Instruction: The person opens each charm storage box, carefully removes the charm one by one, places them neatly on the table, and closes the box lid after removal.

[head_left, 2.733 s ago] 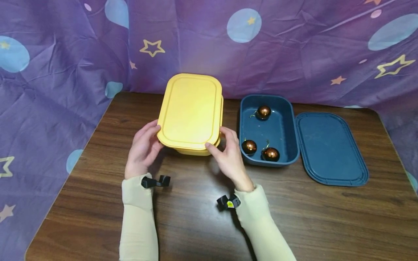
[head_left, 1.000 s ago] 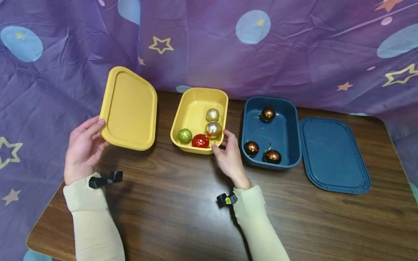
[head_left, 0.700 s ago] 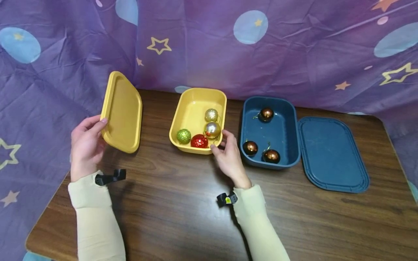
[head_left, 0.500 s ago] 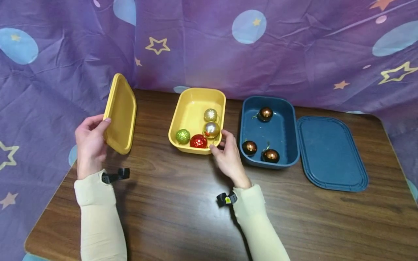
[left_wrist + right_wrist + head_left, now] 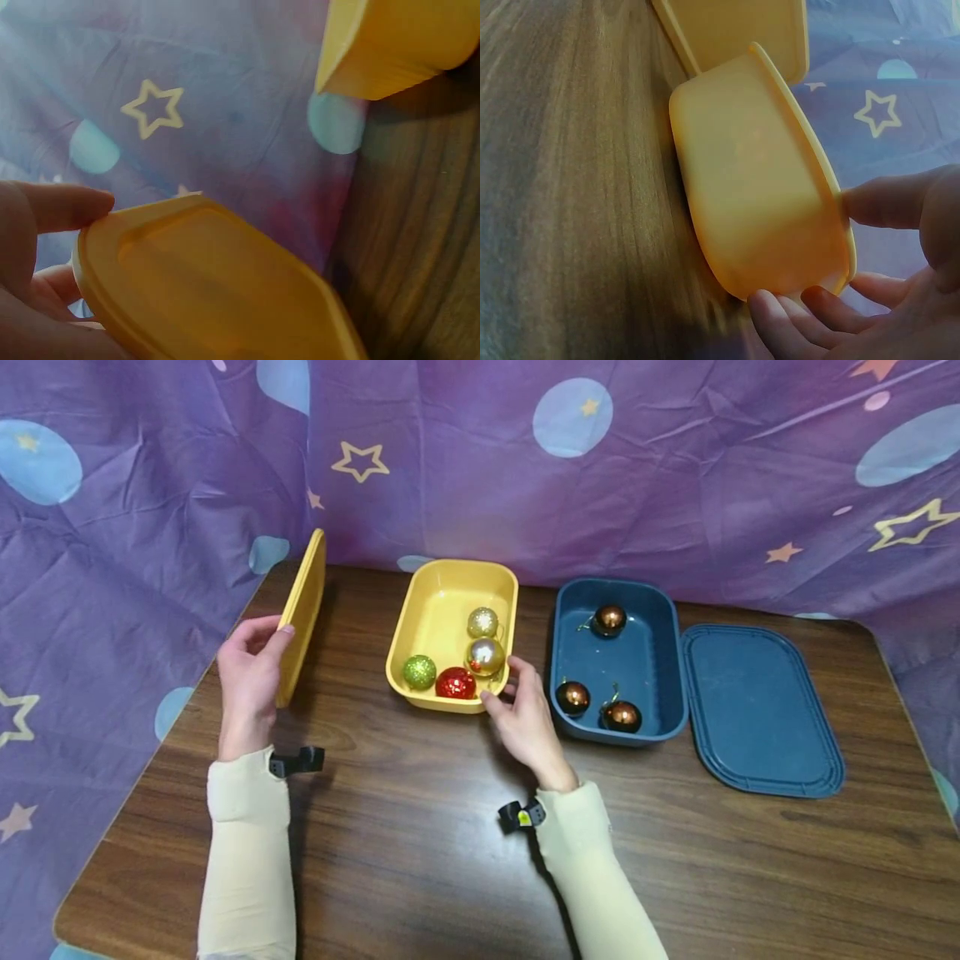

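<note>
In the head view my left hand [image 5: 251, 681] holds the yellow lid [image 5: 302, 614] by its near left edge, thumb toward the inner face. The lid stands nearly edge-on, left of the yellow food container [image 5: 442, 610]. My right hand [image 5: 525, 718] grips that container at its near right corner. The right wrist view shows the thumb at the container's rim [image 5: 810, 142] and fingertips against its side. Inside lie a green glitter bauble [image 5: 419, 672], a red bauble [image 5: 456, 683], a shiny gold bauble [image 5: 485, 657] and a pale gold glitter bauble [image 5: 482, 622].
Right of the yellow container stands a blue container [image 5: 645, 643] with three brown baubles, one of them a brown bauble [image 5: 621, 716] near its front. A blue lid [image 5: 761, 710] lies flat beside it. Purple star-printed cloth [image 5: 465, 460] hangs behind the wooden table [image 5: 420, 827].
The yellow lid came off the container and went left in my left hand. It has since turned upright and moved back slightly right. My right hand has stayed at the container's corner.
</note>
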Action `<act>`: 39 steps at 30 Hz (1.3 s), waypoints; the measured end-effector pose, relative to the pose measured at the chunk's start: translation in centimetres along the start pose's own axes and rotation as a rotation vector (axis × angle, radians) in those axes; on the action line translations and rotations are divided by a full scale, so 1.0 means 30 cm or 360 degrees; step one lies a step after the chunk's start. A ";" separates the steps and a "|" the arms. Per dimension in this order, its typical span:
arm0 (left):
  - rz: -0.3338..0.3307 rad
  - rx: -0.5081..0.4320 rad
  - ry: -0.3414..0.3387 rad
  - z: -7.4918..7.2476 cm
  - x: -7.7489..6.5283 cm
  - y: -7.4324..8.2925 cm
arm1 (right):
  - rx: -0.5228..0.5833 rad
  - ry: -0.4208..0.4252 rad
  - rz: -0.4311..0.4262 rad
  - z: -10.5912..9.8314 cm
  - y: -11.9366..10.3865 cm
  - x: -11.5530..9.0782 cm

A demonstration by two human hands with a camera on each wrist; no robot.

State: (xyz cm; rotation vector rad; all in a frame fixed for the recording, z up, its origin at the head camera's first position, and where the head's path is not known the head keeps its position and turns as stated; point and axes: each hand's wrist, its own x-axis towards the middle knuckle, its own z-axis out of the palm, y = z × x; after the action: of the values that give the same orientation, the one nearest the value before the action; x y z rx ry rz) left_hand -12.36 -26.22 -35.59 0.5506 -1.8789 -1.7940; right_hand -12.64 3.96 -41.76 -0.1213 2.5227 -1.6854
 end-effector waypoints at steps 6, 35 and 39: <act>0.0081 0.0314 -0.0131 0.036 0.005 -0.047 | -0.0023 0.0001 0.0007 0.001 0.004 0.000; 0.0142 0.1376 -0.0775 0.053 -0.006 -0.192 | -0.0061 0.0000 -0.0036 -0.003 -0.003 -0.005; 0.0077 0.1422 -0.0842 0.057 -0.010 -0.185 | -0.0066 -0.0003 -0.0032 -0.002 -0.002 -0.005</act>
State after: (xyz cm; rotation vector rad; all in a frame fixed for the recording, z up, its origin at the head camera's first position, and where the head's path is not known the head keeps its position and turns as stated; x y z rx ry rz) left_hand -13.36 -25.01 -41.18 0.3079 -3.0260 -1.0329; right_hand -12.50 4.00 -41.67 -0.1525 2.5643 -1.6399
